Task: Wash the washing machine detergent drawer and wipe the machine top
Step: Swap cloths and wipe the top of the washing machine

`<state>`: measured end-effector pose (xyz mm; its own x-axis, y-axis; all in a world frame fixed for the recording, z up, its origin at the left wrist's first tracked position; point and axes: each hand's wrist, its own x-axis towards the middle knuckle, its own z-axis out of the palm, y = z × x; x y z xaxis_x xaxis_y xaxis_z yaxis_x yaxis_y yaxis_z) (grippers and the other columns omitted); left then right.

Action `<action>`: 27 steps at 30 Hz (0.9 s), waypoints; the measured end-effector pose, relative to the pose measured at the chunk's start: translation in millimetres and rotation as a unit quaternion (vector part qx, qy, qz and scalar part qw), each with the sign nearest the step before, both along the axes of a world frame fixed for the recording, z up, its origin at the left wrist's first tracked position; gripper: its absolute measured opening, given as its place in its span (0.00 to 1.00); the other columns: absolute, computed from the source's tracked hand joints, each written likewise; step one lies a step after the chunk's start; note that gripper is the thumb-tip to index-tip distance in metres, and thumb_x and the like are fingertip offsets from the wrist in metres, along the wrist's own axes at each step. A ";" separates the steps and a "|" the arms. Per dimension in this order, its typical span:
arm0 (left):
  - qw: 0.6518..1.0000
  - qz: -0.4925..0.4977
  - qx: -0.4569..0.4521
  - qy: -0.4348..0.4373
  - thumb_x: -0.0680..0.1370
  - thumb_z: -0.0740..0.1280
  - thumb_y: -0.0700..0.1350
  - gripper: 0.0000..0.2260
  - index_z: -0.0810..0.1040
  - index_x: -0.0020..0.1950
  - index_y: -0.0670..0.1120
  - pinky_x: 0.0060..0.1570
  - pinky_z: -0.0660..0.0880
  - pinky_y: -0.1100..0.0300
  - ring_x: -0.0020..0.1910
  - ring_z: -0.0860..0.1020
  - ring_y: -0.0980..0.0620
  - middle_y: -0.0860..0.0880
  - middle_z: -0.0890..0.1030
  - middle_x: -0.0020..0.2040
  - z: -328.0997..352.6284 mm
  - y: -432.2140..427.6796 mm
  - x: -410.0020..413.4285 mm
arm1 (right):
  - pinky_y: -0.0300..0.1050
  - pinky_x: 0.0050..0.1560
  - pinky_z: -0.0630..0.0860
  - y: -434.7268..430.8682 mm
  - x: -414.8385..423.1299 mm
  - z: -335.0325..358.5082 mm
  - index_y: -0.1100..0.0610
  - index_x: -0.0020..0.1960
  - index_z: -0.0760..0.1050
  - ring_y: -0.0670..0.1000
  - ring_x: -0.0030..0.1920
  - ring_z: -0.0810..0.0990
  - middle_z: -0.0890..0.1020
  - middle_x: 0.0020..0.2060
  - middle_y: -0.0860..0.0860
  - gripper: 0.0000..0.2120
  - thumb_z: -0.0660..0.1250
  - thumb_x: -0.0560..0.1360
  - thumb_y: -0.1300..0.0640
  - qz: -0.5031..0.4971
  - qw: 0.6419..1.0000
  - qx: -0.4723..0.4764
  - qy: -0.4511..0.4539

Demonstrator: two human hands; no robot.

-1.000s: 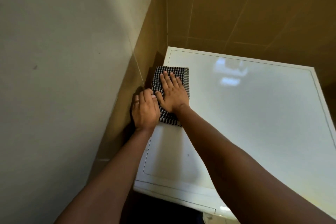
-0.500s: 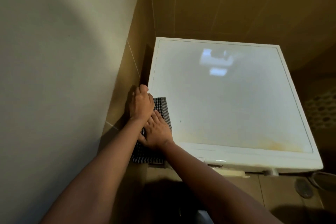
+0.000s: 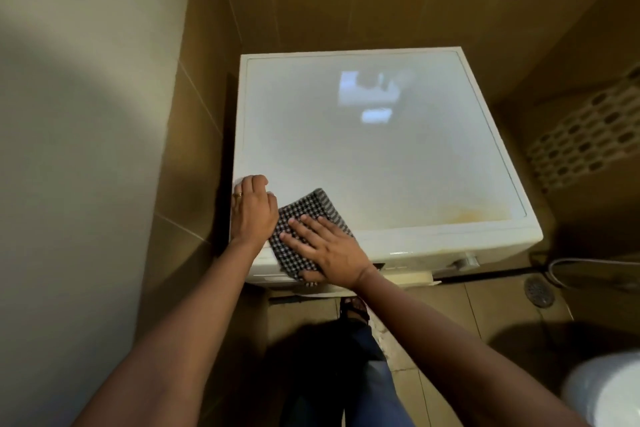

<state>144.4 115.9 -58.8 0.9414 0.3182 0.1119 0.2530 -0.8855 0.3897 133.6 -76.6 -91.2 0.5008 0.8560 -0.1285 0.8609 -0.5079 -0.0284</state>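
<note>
The white washing machine top (image 3: pixel 381 156) fills the middle of the view. A black-and-white checked cloth (image 3: pixel 304 215) lies askew on its front left corner and hangs a little over the front edge. My right hand (image 3: pixel 329 250) presses flat on the cloth with straight, spread fingers. My left hand (image 3: pixel 254 208) rests on the top's left edge right beside the cloth, fingers curled under, a ring on one finger; I cannot tell if it touches the cloth. A yellowish stain (image 3: pixel 460 215) marks the front right of the top. A pale part (image 3: pixel 415 277) juts out under the front edge.
Brown tiled walls close in behind and on the left, with a narrow gap beside the machine. A knob (image 3: pixel 467 262) sticks out of the front panel. On the floor are a round drain (image 3: pixel 538 291), a hose (image 3: pixel 571 269), my sandalled foot (image 3: pixel 353 310) and a white round object (image 3: pixel 602 392).
Both hands and the cloth slid from the back left of the top along the left edge to the front corner. The cloth now lies turned and a little further right.
</note>
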 end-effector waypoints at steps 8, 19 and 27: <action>0.997 -0.072 -0.010 -0.013 0.76 0.63 0.37 0.11 0.75 0.58 0.38 0.58 0.70 0.48 0.59 0.73 0.39 0.40 0.77 0.58 -14.6 -45.1 1.6 | 0.53 0.75 0.48 -86.7 20.0 7.3 0.48 0.78 0.48 0.55 0.77 0.51 0.53 0.77 0.52 0.43 0.47 0.71 0.25 -0.119 0.992 -0.003 0.048; 0.991 -0.132 0.008 -0.036 0.76 0.59 0.39 0.13 0.73 0.59 0.39 0.59 0.69 0.48 0.59 0.73 0.39 0.41 0.76 0.58 -29.3 -79.7 40.5 | 0.48 0.75 0.38 -208.5 72.1 17.4 0.44 0.78 0.43 0.48 0.77 0.42 0.45 0.77 0.48 0.36 0.40 0.74 0.30 -0.407 0.911 0.053 0.044; 0.987 -0.150 0.031 -0.042 0.77 0.53 0.44 0.16 0.73 0.60 0.40 0.58 0.71 0.49 0.59 0.74 0.41 0.42 0.76 0.59 -29.2 -93.1 90.1 | 0.50 0.75 0.39 -223.5 114.2 8.7 0.45 0.78 0.42 0.51 0.77 0.42 0.45 0.78 0.50 0.37 0.42 0.74 0.30 -0.551 0.832 0.060 0.036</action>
